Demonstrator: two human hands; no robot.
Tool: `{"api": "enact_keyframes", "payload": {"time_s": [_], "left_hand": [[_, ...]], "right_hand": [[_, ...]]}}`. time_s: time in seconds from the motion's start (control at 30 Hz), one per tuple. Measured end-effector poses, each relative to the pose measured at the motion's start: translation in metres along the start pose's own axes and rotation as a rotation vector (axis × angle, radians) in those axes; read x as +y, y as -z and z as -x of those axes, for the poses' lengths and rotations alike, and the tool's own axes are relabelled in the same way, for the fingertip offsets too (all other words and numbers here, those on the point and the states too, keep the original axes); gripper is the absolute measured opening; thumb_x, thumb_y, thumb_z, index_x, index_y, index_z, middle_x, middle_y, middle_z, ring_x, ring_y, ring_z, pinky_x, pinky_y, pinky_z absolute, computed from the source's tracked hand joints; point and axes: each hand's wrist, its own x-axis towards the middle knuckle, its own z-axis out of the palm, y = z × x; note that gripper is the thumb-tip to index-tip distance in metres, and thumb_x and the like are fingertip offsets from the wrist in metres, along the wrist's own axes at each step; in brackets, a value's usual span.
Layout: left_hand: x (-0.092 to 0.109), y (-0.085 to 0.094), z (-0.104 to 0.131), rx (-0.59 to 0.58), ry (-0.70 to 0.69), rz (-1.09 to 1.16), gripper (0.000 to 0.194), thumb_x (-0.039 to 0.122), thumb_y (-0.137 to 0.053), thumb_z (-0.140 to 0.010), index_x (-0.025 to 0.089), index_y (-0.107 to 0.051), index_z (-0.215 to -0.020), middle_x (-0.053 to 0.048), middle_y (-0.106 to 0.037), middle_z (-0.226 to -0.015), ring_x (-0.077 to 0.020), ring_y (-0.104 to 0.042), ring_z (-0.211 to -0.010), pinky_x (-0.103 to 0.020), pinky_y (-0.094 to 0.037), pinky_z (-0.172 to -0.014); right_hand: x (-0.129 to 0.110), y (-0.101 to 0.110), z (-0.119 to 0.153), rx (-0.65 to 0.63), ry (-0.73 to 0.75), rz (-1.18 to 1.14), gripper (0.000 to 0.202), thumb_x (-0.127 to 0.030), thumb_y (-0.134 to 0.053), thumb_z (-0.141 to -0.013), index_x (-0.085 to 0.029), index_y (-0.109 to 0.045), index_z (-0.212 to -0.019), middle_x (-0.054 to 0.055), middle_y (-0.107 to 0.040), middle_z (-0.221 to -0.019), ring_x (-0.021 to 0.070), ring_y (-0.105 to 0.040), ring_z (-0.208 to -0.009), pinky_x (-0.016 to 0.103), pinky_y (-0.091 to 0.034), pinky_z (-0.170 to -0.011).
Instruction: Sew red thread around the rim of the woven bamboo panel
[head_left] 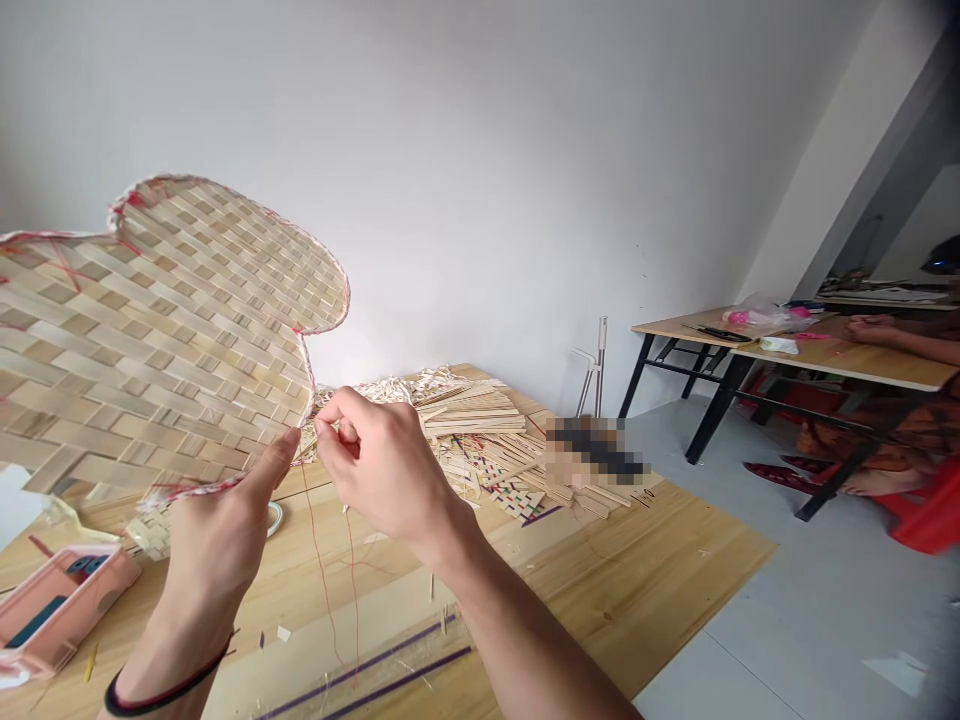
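A large woven bamboo piece [187, 330] with a scalloped outline and a braided red-and-white edge is raised at the left above the table. My left hand [232, 520] grips its lower edge, thumb pointing up along the border. Close to the piece's right edge, my right hand [375, 450] is closed in a pinch; what lies between its fingertips is too small to make out. Thin red thread [315, 540] hangs below the hands down toward the tabletop.
The wooden table [675, 560] bears piles of bamboo strips [480, 410], a woven patterned scrap [517, 490], and a pink basket [67, 610] at the left. Further right is another table [847, 355], with a person's arms [900, 335] on it and a red stool [930, 510] beside it.
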Motion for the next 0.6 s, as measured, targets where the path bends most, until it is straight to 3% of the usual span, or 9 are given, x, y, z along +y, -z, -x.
{"api": "enact_keyframes", "payload": {"time_s": [0.27,0.43,0.6], "left_hand": [[0.01,-0.003,0.005,0.056,0.122,-0.089,0.037,0.05,-0.089,-0.068,0.019,-0.07,-0.076,0.004,-0.055,-0.063,-0.0153,-0.052,-0.064,-0.028,-0.048,-0.064],[0.006,-0.007,0.003,0.096,0.083,-0.03,0.036,0.045,-0.091,-0.068,0.02,-0.076,-0.088,-0.001,-0.076,-0.092,-0.0221,-0.067,-0.089,-0.031,-0.053,-0.082],[0.004,-0.008,0.003,0.065,0.049,-0.007,0.032,0.038,-0.087,-0.072,0.019,-0.077,-0.096,-0.004,-0.078,-0.103,-0.0267,-0.071,-0.1,-0.036,-0.055,-0.091]], "right_hand": [[0.003,-0.011,-0.002,-0.007,0.014,0.132,0.013,-0.018,-0.051,-0.101,-0.018,-0.053,-0.089,-0.004,-0.052,-0.064,0.0089,-0.045,-0.054,0.026,-0.033,-0.058],[0.006,-0.017,-0.002,-0.017,0.033,0.215,0.016,-0.02,-0.046,-0.104,-0.017,-0.055,-0.091,0.0,-0.06,-0.069,0.0113,-0.053,-0.059,0.028,-0.036,-0.061],[0.007,-0.021,-0.002,-0.056,0.02,0.316,0.018,-0.02,-0.043,-0.105,-0.016,-0.057,-0.094,0.003,-0.065,-0.073,0.0144,-0.057,-0.062,0.031,-0.037,-0.063]]}}
